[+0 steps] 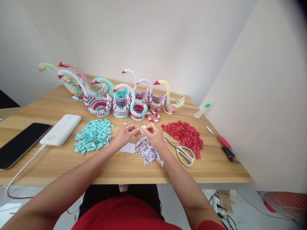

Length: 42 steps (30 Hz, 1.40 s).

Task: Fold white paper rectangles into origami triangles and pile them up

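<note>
A small piece of white paper [143, 127] is pinched between my left hand [127, 134] and my right hand [153, 134], above the middle of the wooden table. Both hands have their fingers closed on it, fingertips close together. Beneath and beside my right wrist lies a pile of folded white paper pieces [150, 151]. A flat white paper rectangle [128, 148] rests below my left hand. Turquoise folded pieces [93, 135] form a pile to the left, and red ones [184, 134] a pile to the right. Just behind my hands is a red and white paper ring [153, 116].
Several paper swans [121, 103] stand along the back of the wooden table [115, 172]. Scissors [183, 153] lie right of my right forearm. On the left are a phone [22, 143] and a white power bank [61, 129] with a cable. A black object [228, 153] lies far right.
</note>
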Available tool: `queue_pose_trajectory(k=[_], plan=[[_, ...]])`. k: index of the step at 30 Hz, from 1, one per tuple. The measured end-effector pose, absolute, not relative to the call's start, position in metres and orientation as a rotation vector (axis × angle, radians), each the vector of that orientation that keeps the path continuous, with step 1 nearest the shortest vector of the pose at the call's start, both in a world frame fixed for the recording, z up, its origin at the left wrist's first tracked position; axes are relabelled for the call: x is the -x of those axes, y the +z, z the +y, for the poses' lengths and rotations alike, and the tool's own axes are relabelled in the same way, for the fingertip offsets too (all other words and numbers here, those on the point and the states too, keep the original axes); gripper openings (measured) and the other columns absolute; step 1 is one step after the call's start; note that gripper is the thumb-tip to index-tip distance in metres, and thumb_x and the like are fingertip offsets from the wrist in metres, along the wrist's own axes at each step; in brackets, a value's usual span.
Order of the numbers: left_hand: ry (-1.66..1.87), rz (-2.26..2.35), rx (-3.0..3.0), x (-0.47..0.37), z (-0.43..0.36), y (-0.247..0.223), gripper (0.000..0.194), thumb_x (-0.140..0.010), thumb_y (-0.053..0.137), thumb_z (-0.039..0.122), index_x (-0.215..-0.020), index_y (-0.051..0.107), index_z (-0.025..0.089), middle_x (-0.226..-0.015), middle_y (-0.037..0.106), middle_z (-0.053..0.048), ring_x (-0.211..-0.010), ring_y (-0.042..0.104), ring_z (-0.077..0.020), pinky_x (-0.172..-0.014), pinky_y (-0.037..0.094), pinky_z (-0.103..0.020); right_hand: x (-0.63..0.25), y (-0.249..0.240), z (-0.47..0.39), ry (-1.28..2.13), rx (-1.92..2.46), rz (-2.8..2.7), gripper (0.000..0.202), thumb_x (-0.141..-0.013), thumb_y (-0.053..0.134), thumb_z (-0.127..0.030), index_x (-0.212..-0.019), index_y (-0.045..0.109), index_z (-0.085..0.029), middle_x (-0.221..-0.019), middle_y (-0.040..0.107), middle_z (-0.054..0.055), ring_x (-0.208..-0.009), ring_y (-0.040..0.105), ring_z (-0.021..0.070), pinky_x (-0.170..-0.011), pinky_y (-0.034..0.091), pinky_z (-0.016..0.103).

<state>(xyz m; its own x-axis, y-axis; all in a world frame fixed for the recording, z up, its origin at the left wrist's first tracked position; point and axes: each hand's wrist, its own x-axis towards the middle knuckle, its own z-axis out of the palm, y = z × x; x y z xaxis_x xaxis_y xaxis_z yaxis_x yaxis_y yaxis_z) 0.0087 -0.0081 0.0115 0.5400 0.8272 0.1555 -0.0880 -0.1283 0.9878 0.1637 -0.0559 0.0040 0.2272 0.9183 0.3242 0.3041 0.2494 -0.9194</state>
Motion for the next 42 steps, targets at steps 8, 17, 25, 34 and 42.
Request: queue_pose_trajectory(k=[8,17,25,34,42], plan=[[0.919,0.676,-1.538,-0.008,-0.009,0.011,0.022,-0.079,0.061,0.036,-0.073,0.064,0.015,-0.071,0.066,-0.004,-0.063,0.056,-0.0136,-0.065,0.045,-0.027,-0.164,0.013,-0.056,0.981,1.178,-1.165,0.03,-0.079,0.061,-0.05,-0.084,0.06,-0.02,-0.074,0.062,0.0,-0.069,0.057,0.0141,-0.068,0.048,0.027],[0.871,0.675,-1.728,-0.011,-0.015,0.008,0.022,-0.082,0.058,0.034,-0.072,0.066,0.016,-0.07,0.067,-0.003,-0.064,0.057,-0.0145,-0.063,0.044,-0.025,-0.164,0.007,-0.058,0.829,1.329,-1.21,0.042,-0.079,0.061,-0.054,-0.058,0.05,-0.019,-0.054,0.045,-0.005,-0.05,0.041,0.0096,-0.049,0.035,0.024],[0.998,0.693,-1.491,-0.009,-0.01,0.008,0.025,-0.08,0.06,0.039,-0.073,0.063,0.015,-0.069,0.065,-0.003,-0.061,0.054,-0.0133,-0.063,0.045,-0.026,-0.169,0.011,-0.056,1.015,1.164,-1.184,0.04,-0.083,0.054,-0.058,-0.079,0.062,-0.019,-0.071,0.065,0.002,-0.062,0.059,0.0146,-0.065,0.05,0.03],[0.841,0.648,-1.313,-0.006,-0.007,0.01,0.039,-0.083,0.057,0.051,-0.075,0.066,0.014,-0.073,0.067,-0.006,-0.063,0.059,-0.0146,-0.066,0.048,-0.028,-0.167,0.011,-0.06,0.424,1.319,-1.489,0.009,-0.081,0.062,-0.028,-0.083,0.069,-0.023,-0.084,0.07,0.003,-0.082,0.063,0.0195,-0.081,0.047,0.033],[0.839,0.608,-1.243,-0.007,0.001,0.004,0.028,-0.074,0.069,0.041,-0.073,0.065,0.013,-0.07,0.063,-0.002,-0.063,0.055,-0.0119,-0.063,0.047,-0.026,-0.169,0.015,-0.061,0.662,1.294,-1.433,0.027,-0.088,0.053,-0.036,-0.108,0.066,-0.023,-0.085,0.071,0.003,-0.08,0.066,0.0195,-0.079,0.049,0.033]])
